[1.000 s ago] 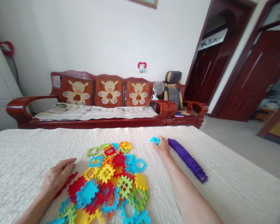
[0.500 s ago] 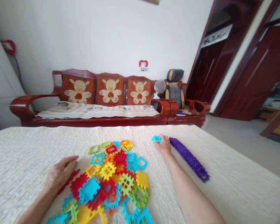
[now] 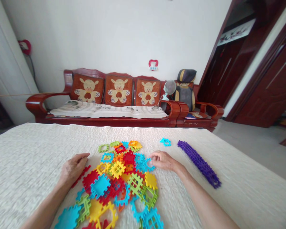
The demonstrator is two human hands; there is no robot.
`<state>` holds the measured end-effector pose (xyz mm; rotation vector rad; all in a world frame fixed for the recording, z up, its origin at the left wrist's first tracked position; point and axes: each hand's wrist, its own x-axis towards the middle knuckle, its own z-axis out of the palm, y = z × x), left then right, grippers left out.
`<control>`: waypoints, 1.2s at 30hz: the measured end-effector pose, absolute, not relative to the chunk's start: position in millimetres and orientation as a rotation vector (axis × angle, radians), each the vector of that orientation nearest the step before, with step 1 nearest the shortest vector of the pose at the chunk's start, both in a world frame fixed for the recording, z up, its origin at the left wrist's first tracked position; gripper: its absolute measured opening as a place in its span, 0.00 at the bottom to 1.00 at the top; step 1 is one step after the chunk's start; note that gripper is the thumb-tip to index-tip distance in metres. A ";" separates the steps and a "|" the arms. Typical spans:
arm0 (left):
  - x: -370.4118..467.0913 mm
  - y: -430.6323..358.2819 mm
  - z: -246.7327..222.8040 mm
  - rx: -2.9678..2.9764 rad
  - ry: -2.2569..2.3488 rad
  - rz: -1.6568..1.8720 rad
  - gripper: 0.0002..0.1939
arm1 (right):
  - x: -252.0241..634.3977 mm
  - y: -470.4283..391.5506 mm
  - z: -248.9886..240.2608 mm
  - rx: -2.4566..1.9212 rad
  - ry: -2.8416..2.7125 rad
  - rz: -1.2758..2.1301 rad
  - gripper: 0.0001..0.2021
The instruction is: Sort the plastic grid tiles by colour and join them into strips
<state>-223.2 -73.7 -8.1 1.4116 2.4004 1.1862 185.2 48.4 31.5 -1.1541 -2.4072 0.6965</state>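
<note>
Interlocking plastic building tiles in blue, red, yellow, green and orange lie in a loose pile [image 3: 118,169] in front of me. My right hand [image 3: 164,160] is at the pile's right edge, its thumb and fingers closed on the rim of a blue open-centred building tile [image 3: 149,164]. Apart from the pile, a connected blue piece [image 3: 166,142] lies on the cloth beyond that hand. My left hand [image 3: 73,167] rests on the cloth left of the pile, fingers stretched out, beside a red tile [image 3: 81,176]; it holds nothing.
A long purple lattice-like strip [image 3: 199,163] lies on the right of the cloth-covered table [image 3: 231,197]. Behind the table stand a wooden sofa [image 3: 109,122] with bear cushions, a small fan [image 3: 169,87] and a chair with a massage cushion [image 3: 186,93].
My right hand has let go of the small blue piece, leaving it on the cloth, and moved back to the pile's blue tile. The left hand stays put; the view has shifted slightly.
</note>
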 end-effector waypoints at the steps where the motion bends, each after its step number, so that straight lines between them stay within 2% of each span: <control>1: -223.2 -73.5 -8.0 1.415 2.403 1.188 0.17 | 184.1 45.5 31.0 -1.156 -2.414 0.659 0.09; 4: -222.4 -73.7 -6.3 1.425 2.420 1.190 0.16 | 182.4 43.3 29.1 -1.164 -2.405 0.597 0.06; 10: -221.4 -74.6 -4.3 1.472 2.403 1.183 0.16 | 187.8 55.2 31.6 -1.226 -2.113 0.770 0.04; 15: -225.7 -74.1 -8.1 1.489 2.426 1.180 0.15 | 194.1 63.4 25.4 -1.035 -1.946 0.372 0.03; 18: -227.6 -73.6 -10.1 1.494 2.429 1.180 0.15 | 198.9 64.0 17.4 -0.907 -2.093 0.327 0.08; 22: -227.3 -73.3 -11.4 1.496 2.396 1.197 0.15 | 202.9 61.8 14.0 -0.944 -2.198 0.335 0.16; 28: -225.6 -73.5 -9.7 1.478 2.387 1.181 0.16 | 197.0 55.3 15.9 -1.448 -2.119 0.128 0.26; 31: -223.7 -74.0 -6.6 1.466 2.397 1.162 0.15 | 193.8 52.6 15.4 -1.632 -2.114 0.025 0.26; 36: -221.2 -74.8 -2.2 1.443 2.409 1.146 0.14 | 195.5 58.6 11.5 -1.487 -2.128 0.068 0.20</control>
